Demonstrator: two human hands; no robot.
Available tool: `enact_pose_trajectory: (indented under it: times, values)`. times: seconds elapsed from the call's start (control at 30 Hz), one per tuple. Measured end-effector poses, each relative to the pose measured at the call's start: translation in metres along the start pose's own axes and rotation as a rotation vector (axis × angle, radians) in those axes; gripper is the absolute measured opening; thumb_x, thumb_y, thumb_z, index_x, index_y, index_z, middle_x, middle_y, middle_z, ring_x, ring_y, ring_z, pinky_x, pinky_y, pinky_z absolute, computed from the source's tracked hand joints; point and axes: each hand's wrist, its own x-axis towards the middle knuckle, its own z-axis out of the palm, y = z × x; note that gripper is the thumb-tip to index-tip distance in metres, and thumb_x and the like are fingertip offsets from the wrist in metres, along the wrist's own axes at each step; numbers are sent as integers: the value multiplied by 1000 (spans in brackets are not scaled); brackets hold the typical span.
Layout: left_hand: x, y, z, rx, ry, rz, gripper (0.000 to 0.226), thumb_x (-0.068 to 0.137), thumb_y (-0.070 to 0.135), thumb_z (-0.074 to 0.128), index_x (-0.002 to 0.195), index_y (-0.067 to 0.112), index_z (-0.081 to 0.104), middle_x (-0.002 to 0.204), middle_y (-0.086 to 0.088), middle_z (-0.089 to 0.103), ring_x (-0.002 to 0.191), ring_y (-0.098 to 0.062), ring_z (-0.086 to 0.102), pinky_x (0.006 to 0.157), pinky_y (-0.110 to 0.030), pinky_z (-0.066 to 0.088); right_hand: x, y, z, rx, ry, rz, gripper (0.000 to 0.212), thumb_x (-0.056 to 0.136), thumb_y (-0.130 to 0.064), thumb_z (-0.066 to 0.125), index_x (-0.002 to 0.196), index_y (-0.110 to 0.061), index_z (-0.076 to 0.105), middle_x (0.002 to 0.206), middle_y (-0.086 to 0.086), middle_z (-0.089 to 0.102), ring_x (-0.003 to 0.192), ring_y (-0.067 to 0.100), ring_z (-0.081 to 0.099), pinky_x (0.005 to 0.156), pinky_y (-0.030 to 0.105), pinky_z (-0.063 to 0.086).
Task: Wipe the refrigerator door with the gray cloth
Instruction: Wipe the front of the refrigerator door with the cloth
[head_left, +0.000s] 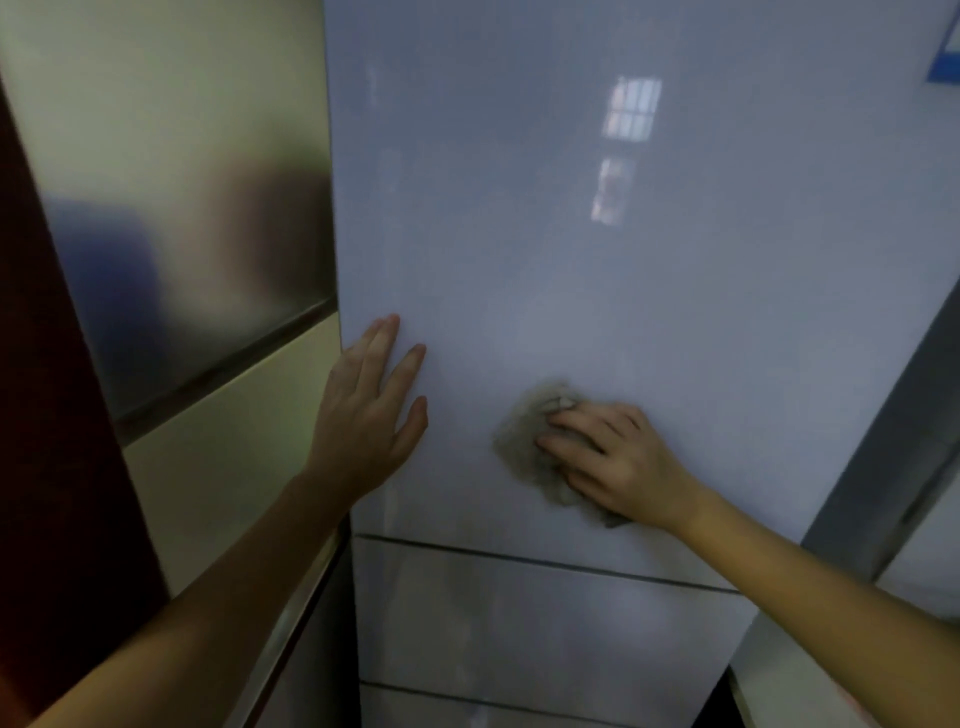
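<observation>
The glossy pale refrigerator door (597, 249) fills the middle of the head view, with window light reflected high on it. My right hand (615, 457) presses a crumpled gray cloth (524, 441) against the lower part of the door; the cloth bulges out to the left of my fingers. My left hand (371, 415) lies flat on the door near its left edge, fingers apart and pointing up, holding nothing.
Below the door run the seams of lower drawer fronts (519, 623). A brushed metal panel (182, 234) and a cream panel (218, 457) stand to the left, with a dark red surface (47, 415) beyond. A grey frame (893, 441) borders the right side. A blue sticker (943, 62) sits top right.
</observation>
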Motion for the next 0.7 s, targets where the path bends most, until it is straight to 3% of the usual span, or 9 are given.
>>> enact_pose_trajectory:
  times: [0.1, 0.23, 0.53, 0.7]
  values:
    - [2, 19, 2, 10, 11, -6, 51, 97, 32, 52, 142, 6, 53, 157, -24, 37, 145, -40, 37, 117, -52, 33, 5, 37, -28, -61, 72, 142, 43, 94, -26, 68, 136, -21, 60, 136, 9, 59, 118, 32, 57, 93, 44, 45]
    - [5, 49, 7, 23, -32, 8, 52, 98, 33, 50, 143, 7, 51, 158, -24, 36, 147, -40, 36, 117, -53, 33, 10, 64, -50, -60, 163, 295, 43, 91, -26, 74, 132, -16, 66, 132, 12, 64, 117, 36, 59, 95, 47, 47]
    - [12, 100, 11, -4, -53, 36, 50, 95, 27, 58, 140, 6, 55, 156, -24, 39, 146, -39, 38, 115, -51, 37, -81, 31, -20, 71, -79, -133, 31, 99, -23, 60, 129, -21, 67, 132, 5, 64, 117, 25, 58, 91, 39, 46]
    - [11, 117, 19, 25, -98, 29, 52, 96, 29, 56, 142, 8, 53, 158, -24, 36, 147, -39, 37, 114, -51, 39, -104, 53, -41, 21, -8, -93, 32, 99, -22, 61, 131, -20, 67, 134, 6, 61, 118, 27, 57, 93, 40, 45]
